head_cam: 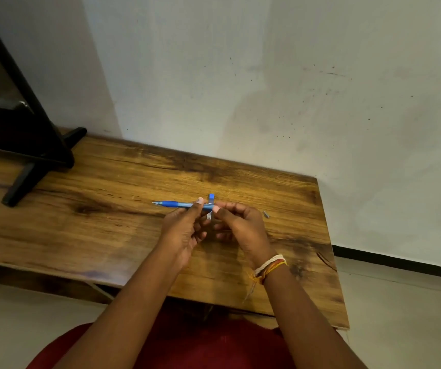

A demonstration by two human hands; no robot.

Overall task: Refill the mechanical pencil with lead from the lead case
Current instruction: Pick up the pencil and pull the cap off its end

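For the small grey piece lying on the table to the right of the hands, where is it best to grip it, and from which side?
The small grey piece lies flat and alone on the wooden table, just beyond the right hand. It looks short and slightly elongated, so probably pinch it across its narrow width with thumb and forefinger, coming straight down from above. Nothing crowds it. What it is cannot be told.

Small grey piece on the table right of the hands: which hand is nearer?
Right. The right hand sits just left of the small grey piece, not touching it; the left hand is farther left, holding the pencil.
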